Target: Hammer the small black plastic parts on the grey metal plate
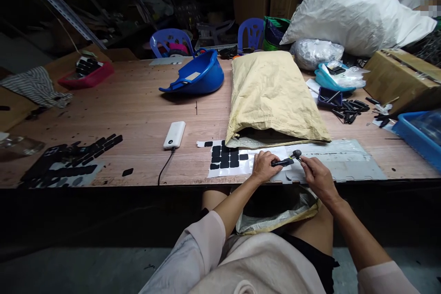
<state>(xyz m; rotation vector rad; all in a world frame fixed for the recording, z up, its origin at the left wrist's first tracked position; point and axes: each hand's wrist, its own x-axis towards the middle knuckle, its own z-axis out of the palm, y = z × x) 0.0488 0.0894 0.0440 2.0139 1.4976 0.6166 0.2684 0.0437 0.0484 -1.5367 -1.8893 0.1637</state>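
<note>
The wooden table (138,110) spreads beneath my grip. Just beyond my hands lies the yellow sack (272,92), mouth towards me. A grey sheet (361,161) runs rightward from under my hands; a white sheet (223,172) with black pads (224,157) lies left of them. My left hand (264,166) is closed round a slim black piece (283,162). My right hand (319,177) pinches a small round-headed tool (296,153) beside the piece's far end; whether they touch, I cannot tell.

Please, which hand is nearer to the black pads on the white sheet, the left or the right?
Left. The left hand is just right of the black pads, holding a dark piece; the right hand is farther right, beyond the left one.
</note>
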